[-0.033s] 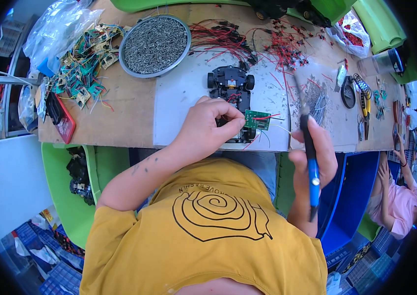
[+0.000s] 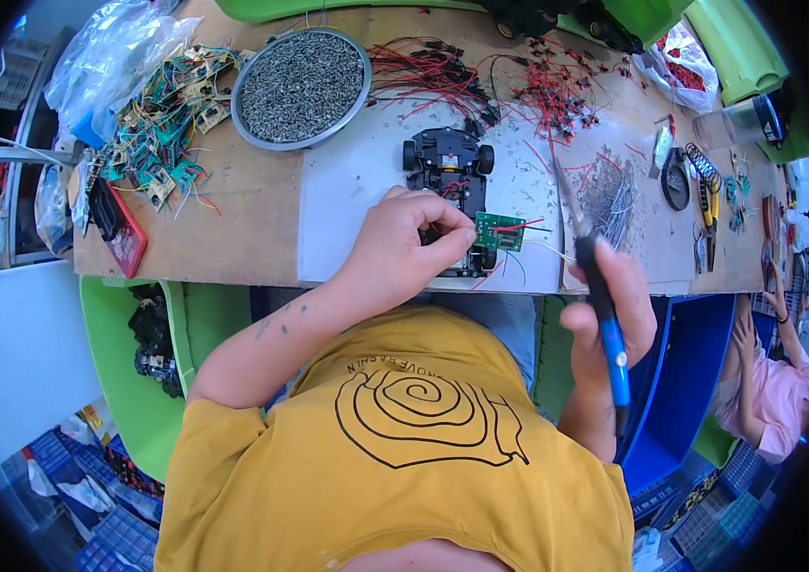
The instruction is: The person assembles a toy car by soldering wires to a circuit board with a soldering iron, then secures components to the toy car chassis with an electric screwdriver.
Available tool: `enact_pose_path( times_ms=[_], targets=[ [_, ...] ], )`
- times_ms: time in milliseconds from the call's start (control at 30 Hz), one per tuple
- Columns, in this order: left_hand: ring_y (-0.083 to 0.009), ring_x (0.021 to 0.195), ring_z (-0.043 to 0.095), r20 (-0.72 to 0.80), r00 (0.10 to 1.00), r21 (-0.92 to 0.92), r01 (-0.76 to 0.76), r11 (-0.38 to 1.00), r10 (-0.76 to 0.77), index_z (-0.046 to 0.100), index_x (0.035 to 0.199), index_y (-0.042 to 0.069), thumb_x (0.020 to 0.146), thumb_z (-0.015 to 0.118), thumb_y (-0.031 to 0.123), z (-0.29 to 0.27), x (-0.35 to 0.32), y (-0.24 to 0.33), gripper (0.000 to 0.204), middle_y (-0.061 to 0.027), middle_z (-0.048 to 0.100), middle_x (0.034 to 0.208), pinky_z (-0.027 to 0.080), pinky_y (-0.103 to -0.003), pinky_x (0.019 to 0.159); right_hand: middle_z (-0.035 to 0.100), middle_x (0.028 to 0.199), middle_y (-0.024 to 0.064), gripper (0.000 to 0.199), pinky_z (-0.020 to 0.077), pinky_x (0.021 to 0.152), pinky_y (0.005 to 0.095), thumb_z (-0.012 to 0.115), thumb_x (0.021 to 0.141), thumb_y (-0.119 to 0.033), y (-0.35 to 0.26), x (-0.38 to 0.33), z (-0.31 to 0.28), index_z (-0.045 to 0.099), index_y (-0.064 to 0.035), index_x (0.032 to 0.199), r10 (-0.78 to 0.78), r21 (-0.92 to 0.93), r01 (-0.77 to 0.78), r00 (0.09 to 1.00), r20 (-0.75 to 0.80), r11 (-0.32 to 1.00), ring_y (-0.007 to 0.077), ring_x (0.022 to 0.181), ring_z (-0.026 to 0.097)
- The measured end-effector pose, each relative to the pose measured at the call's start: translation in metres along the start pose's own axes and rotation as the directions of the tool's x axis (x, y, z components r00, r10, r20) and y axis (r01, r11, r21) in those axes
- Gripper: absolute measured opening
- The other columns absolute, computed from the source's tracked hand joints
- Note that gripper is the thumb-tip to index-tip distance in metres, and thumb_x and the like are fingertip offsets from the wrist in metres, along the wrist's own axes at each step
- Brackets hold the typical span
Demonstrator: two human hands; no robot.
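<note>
Between thumb and forefinger, my left hand (image 2: 414, 234) pinches a small green circuit board (image 2: 500, 232) by its left edge. Red, black and white wires stick out from the board. Partly under that hand lies a black toy car chassis (image 2: 450, 157) with wheels, its near end partly covered by hand and board. My right hand (image 2: 624, 300) is closed around a soldering iron (image 2: 607, 319) with a blue and black handle. The iron's metal tip points up and away, to the right of the board and apart from it. A thin white wire runs from the board toward the right hand.
A round metal bowl (image 2: 302, 91) of small screws stands behind, with heaped wired circuit boards (image 2: 161, 133) to its left. Red and black leads (image 2: 557, 91) lie at the back. Yellow-handled pliers (image 2: 707, 202) rest at right. Beyond a blue bin (image 2: 676, 381), another person (image 2: 767, 381) sits.
The soldering iron has tilted, its tip swinging slightly left and its rear end right. My left hand and the circuit board have stayed in place.
</note>
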State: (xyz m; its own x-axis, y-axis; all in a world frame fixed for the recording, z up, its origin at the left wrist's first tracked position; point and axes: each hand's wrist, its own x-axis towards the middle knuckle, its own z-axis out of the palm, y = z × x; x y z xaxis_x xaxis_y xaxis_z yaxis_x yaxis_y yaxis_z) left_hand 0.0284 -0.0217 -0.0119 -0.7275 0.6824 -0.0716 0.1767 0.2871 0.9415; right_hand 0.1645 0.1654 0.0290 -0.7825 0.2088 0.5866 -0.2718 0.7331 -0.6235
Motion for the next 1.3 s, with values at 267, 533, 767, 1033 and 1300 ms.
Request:
enact_pose_path(
  times_ms=[267, 533, 767, 1033, 1300],
  targets=[
    [-0.0195, 0.074, 0.052, -0.026, 0.997, -0.073, 0.066, 0.995, -0.069, 0.070, 0.079, 0.004, 0.077, 0.069, 0.019, 0.002, 0.003, 0.001, 0.016, -0.0051, 0.064, 0.072, 0.043, -0.033, 0.071, 0.061, 0.073, 0.0097, 0.028, 0.0433, 0.063, 0.0323, 0.078, 0.070, -0.011, -0.010, -0.028, -0.001, 0.064, -0.0006, 0.091, 0.225, 0.157, -0.229, 0.973, 0.049, 0.961, 0.0229, 0.064, 0.054],
    [-0.0184, 0.073, 0.051, -0.044, 0.996, -0.118, 0.077, 0.990, -0.083, 0.069, 0.079, 0.004, 0.078, 0.069, 0.020, 0.005, 0.002, -0.002, 0.016, -0.0043, 0.064, 0.071, 0.043, -0.032, 0.071, 0.060, 0.071, 0.0102, 0.026, 0.0441, 0.064, 0.0320, 0.077, 0.068, -0.009, -0.008, -0.030, 0.002, 0.064, 0.0008, 0.089, 0.254, 0.197, -0.261, 0.965, 0.059, 0.945, 0.0219, 0.064, 0.055],
    [-0.0175, 0.070, 0.051, -0.047, 0.994, -0.141, 0.089, 0.986, -0.096, 0.069, 0.078, 0.005, 0.078, 0.068, 0.019, 0.006, 0.002, -0.001, 0.015, -0.0039, 0.064, 0.070, 0.042, -0.032, 0.069, 0.059, 0.070, 0.0096, 0.026, 0.0434, 0.063, 0.0316, 0.076, 0.068, -0.007, -0.005, -0.031, 0.003, 0.064, 0.0007, 0.090, 0.244, 0.208, -0.252, 0.968, 0.064, 0.945, 0.0212, 0.062, 0.054],
    [-0.0164, 0.068, 0.052, -0.061, 0.993, -0.145, 0.096, 0.985, -0.105, 0.068, 0.076, 0.005, 0.078, 0.068, 0.018, 0.007, 0.003, 0.000, 0.013, -0.0036, 0.064, 0.069, 0.043, -0.031, 0.068, 0.060, 0.070, 0.0086, 0.029, 0.0433, 0.060, 0.0306, 0.079, 0.070, -0.011, 0.002, -0.027, 0.001, 0.065, 0.0006, 0.093, 0.116, 0.154, -0.129, 0.989, 0.093, 0.979, 0.0197, 0.062, 0.055],
    [-0.0077, 0.073, 0.048, -0.018, 0.997, -0.083, 0.078, 0.993, -0.080, 0.065, 0.084, 0.003, 0.084, 0.067, 0.014, 0.006, -0.001, -0.001, 0.011, 0.0005, 0.053, 0.076, 0.041, -0.024, 0.067, 0.068, 0.103, 0.0139, 0.041, 0.0524, 0.080, 0.0279, 0.071, 0.082, -0.001, 0.012, -0.012, 0.033, 0.058, 0.0003, 0.121, 0.327, 0.105, -0.318, 0.941, -0.085, 0.942, 0.0169, 0.094, 0.066]
  ],
)
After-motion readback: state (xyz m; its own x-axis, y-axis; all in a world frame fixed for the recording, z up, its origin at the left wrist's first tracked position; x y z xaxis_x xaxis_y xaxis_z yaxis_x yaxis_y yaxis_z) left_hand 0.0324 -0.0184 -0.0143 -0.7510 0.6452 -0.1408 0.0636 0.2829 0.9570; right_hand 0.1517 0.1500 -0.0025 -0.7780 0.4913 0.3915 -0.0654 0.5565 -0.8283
